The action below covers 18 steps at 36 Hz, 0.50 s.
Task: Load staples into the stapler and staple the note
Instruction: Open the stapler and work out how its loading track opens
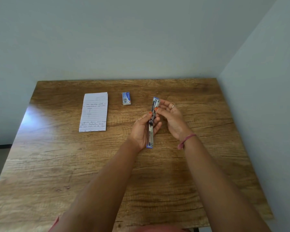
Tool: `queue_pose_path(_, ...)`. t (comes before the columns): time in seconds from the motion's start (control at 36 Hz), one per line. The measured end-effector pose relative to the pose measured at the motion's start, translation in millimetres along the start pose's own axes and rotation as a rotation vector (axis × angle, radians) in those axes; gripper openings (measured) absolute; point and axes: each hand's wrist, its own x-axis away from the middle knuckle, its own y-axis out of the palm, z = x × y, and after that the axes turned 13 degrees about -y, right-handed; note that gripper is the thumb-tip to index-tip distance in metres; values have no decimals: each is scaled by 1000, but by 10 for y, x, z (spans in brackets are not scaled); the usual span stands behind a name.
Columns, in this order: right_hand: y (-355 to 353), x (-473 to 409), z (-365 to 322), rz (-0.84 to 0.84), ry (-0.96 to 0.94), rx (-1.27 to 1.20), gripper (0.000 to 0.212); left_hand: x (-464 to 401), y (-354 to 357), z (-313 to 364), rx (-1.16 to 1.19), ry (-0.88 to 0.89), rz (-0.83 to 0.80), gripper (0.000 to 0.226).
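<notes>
A blue and silver stapler [151, 131] is swung fully open above the middle of the table, its metal channel facing up. My left hand [143, 131] grips its lower half, thumb on the hinge area. My right hand [170, 118] pinches the upper half near the hinge with thumb and forefinger. A small blue staple box [126, 98] lies on the table behind my hands. The lined handwritten note [94, 112] lies flat to the left.
The wooden table [74, 164] stands in a corner, with a grey wall behind and another along its right side. The table's left edge drops to the floor.
</notes>
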Motion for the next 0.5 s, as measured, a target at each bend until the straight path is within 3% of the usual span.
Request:
queue_pose_path(0.22,100,-69,-39,82,85,28,8,5,15,-6,-1,-1,-24,16)
queue_pose_path(0.5,176,-84,-79,44,167,54,33,-5,3,-15,-2,24,-84,19)
